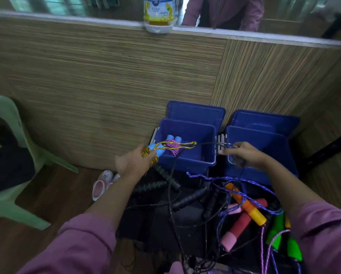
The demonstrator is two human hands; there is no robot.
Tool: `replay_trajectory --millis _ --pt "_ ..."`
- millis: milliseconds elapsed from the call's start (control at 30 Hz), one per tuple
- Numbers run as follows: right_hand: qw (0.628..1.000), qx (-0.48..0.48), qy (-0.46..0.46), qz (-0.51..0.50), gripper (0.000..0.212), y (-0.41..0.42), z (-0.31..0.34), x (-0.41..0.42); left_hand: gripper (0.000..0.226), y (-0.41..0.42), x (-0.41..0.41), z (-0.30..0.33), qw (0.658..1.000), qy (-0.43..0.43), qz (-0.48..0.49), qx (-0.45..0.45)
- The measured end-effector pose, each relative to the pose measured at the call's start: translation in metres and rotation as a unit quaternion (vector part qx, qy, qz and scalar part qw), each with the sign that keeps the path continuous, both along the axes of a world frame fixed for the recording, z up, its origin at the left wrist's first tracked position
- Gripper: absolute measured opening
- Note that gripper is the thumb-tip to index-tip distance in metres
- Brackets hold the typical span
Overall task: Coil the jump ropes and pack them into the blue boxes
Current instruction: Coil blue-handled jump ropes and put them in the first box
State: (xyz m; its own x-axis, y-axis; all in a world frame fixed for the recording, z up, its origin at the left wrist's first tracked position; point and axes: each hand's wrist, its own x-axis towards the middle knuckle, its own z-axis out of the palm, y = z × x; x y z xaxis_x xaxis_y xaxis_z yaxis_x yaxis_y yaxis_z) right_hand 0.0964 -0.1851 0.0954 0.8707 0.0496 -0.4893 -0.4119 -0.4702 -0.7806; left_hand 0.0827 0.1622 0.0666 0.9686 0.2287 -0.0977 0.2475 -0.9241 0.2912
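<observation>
My left hand [135,162] grips a coiled yellow-orange jump rope [148,155] with light blue handles, held at the left blue box's near-left corner. A loop of that rope [177,144] stretches right over the left blue box [187,161]. Inside this box lies a coiled pink rope with blue handles [172,144]. My right hand [244,154] pinches a thin black rope [211,143] over the gap between the two boxes, above the rim of the right blue box [264,175]. The black rope hangs down in front toward the pile.
Below the boxes lies a tangled pile: black-handled ropes [187,198], a purple rope [234,180], orange-yellow handles [248,206], pink foam handles [238,226], green handles [278,230]. A green plastic chair [9,155] stands left, small shoes [104,182] beside it. A wood-grain wall rises behind.
</observation>
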Motion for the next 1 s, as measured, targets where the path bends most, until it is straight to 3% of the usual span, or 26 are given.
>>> replay_trajectory --millis 167,300,433,700,833,1000 --pt "0.99 0.031 -0.098 -0.092 0.05 -0.016 0.017 0.001 0.057 -0.009 -0.001 -0.003 0.999 0.014 -0.029 0.028" --pt "0.969 -0.104 -0.187 -0.123 0.045 -0.03 0.006 -0.004 0.057 -0.005 -0.006 -0.009 0.999 0.011 -0.038 0.037" --pt "0.958 -0.182 -0.168 -0.143 0.048 -0.027 -0.015 -0.018 0.055 -0.011 -0.006 -0.003 0.998 0.007 -0.043 0.044" --pt "0.95 -0.299 -0.091 0.002 0.055 0.01 -0.047 -0.036 0.054 -0.028 -0.003 0.003 0.999 0.001 -0.041 0.035" --pt "0.967 -0.244 -0.067 0.042 0.047 0.029 -0.054 -0.04 0.054 -0.029 -0.005 0.003 0.999 0.006 -0.029 0.024" --pt "0.942 -0.293 -0.076 0.149 0.022 0.051 -0.07 -0.04 0.054 -0.027 -0.004 0.001 0.999 0.009 -0.032 0.031"
